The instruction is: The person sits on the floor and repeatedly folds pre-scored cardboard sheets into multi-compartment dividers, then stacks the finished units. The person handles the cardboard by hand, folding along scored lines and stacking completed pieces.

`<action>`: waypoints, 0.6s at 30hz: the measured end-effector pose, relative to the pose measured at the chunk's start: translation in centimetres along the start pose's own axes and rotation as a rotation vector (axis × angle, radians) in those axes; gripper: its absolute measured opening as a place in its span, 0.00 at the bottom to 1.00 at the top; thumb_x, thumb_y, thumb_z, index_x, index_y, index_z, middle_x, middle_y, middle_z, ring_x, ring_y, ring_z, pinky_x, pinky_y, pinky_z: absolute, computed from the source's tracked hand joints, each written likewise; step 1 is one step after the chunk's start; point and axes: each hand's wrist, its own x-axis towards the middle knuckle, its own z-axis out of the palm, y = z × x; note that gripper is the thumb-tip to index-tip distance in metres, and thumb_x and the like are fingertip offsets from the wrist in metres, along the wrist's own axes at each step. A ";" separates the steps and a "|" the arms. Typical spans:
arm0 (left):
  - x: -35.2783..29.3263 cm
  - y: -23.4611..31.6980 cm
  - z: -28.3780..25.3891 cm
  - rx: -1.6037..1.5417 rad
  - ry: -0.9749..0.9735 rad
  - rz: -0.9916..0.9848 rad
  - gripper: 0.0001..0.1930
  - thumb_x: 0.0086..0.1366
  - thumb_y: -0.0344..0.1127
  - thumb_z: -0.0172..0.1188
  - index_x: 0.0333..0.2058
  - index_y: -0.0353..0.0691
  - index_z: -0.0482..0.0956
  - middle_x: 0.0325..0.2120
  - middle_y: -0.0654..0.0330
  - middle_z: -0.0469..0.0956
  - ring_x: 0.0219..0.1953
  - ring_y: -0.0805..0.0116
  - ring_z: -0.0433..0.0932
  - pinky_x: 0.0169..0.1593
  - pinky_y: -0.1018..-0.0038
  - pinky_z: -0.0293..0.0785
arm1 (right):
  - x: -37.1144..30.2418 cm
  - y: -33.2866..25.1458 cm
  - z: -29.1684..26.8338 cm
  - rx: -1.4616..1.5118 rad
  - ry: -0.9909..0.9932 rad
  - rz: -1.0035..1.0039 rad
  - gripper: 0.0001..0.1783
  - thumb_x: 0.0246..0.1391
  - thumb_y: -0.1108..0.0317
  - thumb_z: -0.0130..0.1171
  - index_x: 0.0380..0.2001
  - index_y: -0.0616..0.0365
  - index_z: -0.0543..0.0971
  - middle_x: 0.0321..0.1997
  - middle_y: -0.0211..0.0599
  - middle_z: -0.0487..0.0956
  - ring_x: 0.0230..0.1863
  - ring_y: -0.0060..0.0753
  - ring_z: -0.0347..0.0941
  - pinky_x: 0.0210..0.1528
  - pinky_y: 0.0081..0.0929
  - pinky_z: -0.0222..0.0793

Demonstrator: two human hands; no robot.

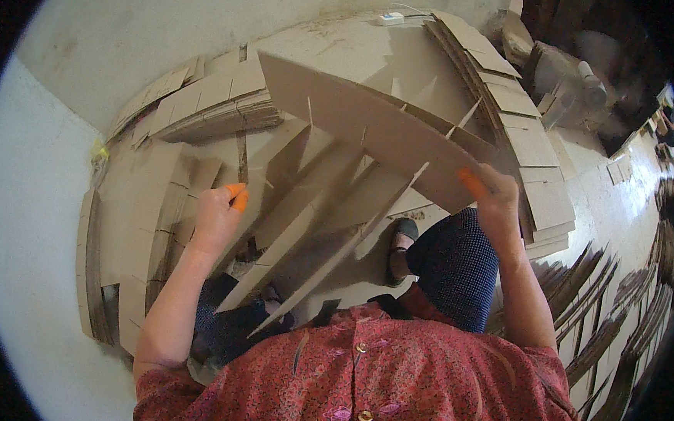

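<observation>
In front of me a cardboard divider grid (312,236) is held at a slant, with several slotted strips crossing a long cardboard strip (403,141). My right hand (493,201) grips the right end of this long strip, its orange-covered fingers lying against the board. My left hand (221,213) is closed beside the grid's left side, with orange covers on its fingertips. A thin dark strip shows just above those fingertips; whether they pinch it or a board's edge cannot be made out. Part of the grid's lower end hangs over my left leg.
Cardboard stacks stand on the left (162,223), at the back left (220,99) and in a long row at the right (530,141). Many upright cardboard pieces (601,311) fill the lower right. A white power strip (391,18) lies by the back wall.
</observation>
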 end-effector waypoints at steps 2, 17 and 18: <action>-0.3 0.1 0.1 0.021 -0.031 0.015 0.11 0.60 0.31 0.58 0.36 0.28 0.80 0.23 0.43 0.78 0.20 0.56 0.74 0.26 0.68 0.68 | -0.5 0.4 0.9 0.001 -0.055 0.037 0.06 0.54 0.76 0.56 0.35 0.64 0.80 0.23 0.40 0.78 0.26 0.19 0.71 0.30 0.23 0.67; 0.3 3.4 0.1 0.102 0.089 0.216 0.16 0.60 0.34 0.61 0.45 0.32 0.78 0.35 0.48 0.79 0.36 0.52 0.79 0.38 0.65 0.74 | -2.5 6.9 3.7 0.048 -0.049 0.062 0.07 0.55 0.76 0.58 0.38 0.63 0.80 0.29 0.50 0.80 0.27 0.22 0.74 0.32 0.24 0.70; 0.7 5.1 0.1 0.188 0.125 0.306 0.17 0.60 0.36 0.61 0.46 0.33 0.77 0.35 0.49 0.78 0.37 0.51 0.78 0.38 0.64 0.74 | -2.8 7.0 3.7 0.066 -0.042 0.028 0.07 0.55 0.76 0.58 0.38 0.63 0.80 0.28 0.50 0.80 0.27 0.22 0.74 0.31 0.25 0.70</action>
